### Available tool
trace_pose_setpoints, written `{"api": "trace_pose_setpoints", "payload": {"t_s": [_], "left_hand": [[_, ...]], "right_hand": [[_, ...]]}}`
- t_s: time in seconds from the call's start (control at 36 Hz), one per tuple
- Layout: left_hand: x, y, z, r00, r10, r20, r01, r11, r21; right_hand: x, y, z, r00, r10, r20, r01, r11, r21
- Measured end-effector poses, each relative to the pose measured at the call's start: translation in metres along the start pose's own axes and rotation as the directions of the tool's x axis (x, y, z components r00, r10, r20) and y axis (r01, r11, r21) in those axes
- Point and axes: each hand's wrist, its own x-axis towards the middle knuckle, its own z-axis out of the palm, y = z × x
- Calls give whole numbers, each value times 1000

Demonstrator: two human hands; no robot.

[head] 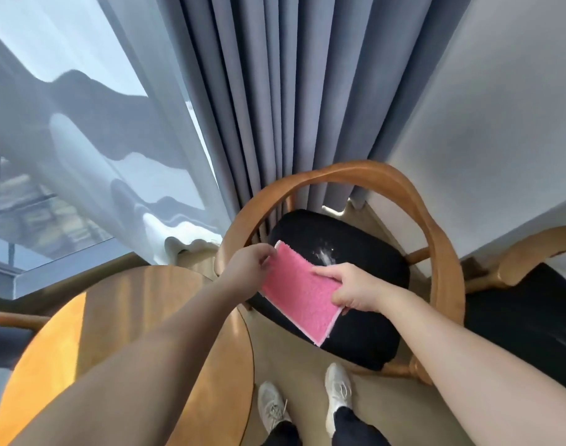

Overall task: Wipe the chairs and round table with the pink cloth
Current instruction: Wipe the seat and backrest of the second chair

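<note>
A pink cloth [299, 296] is stretched flat in the air above a wooden chair [442, 239] with a black seat cushion. My left hand [248, 270] pinches the cloth's far left corner. My right hand [352, 289] grips its right edge between thumb and fingers. A patch of white dust [323, 255] lies on the black cushion just beyond the cloth. The round wooden table [92, 320] sits at the lower left, under my left forearm.
A second wooden chair with a black seat [532, 320] stands at the right against the white wall. Another chair's arm [14, 317] shows at the far left. Grey curtains [275, 107] hang behind the chair. My two white shoes [307, 403] stand on the beige floor.
</note>
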Motion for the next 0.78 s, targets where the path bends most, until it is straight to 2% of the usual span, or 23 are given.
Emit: {"api": "trace_pose_setpoints", "payload": {"t_s": [0.19, 0.33, 0.47, 0.56, 0.64, 0.69, 0.78], "left_hand": [[49, -43, 23, 991, -134, -20, 134, 991, 21], [76, -85, 37, 971, -223, -82, 232, 967, 109], [104, -117, 44, 969, -151, -196, 203, 939, 279], [123, -129, 47, 968, -60, -244, 148, 921, 360], [142, -143, 49, 959, 16, -282, 102, 912, 396], [156, -152, 51, 966, 26, -259, 82, 914, 398], [168, -161, 56, 969, 33, -247, 66, 923, 379]], "right_hand": [[73, 16, -9, 998, 63, -16, -60, 988, 145], [138, 27, -7, 986, 165, -21, -161, 978, 133], [196, 37, -1, 968, 245, -64, -238, 966, 100], [225, 35, 1, 960, 266, -85, -250, 954, 165], [252, 36, 3, 981, 180, -71, -155, 950, 271], [267, 44, 5, 988, 136, -68, -106, 937, 333], [288, 69, 17, 987, 156, -46, -135, 944, 300]]}}
